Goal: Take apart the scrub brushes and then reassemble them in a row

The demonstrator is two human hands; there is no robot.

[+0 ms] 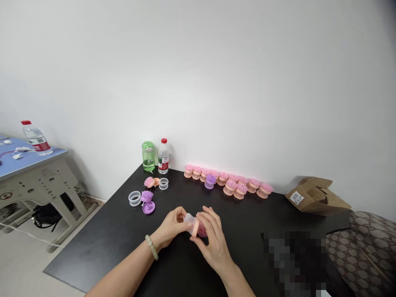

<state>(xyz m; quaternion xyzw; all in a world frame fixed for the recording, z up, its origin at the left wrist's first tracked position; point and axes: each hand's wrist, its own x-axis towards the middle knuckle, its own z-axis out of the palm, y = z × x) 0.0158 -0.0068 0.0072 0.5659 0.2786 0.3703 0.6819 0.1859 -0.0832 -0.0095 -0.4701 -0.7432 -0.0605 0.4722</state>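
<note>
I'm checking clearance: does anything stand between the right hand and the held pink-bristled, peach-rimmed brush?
Nothing visible does: the right hand touches the pink-bristled brush directly; the left hand holds the translucent ring.

Left hand [172, 225]: you had thumb and fingers bent in a pinch.
Right hand [214, 238]: your fingers were curved, the thumb apart below.
Forearms [125, 268]: yours were bare, slanting inward.

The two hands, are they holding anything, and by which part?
Yes, a small pink brush with a clear ring against it. The left hand pinches the clear ring; the right hand holds the brush around its peach rim.
</note>
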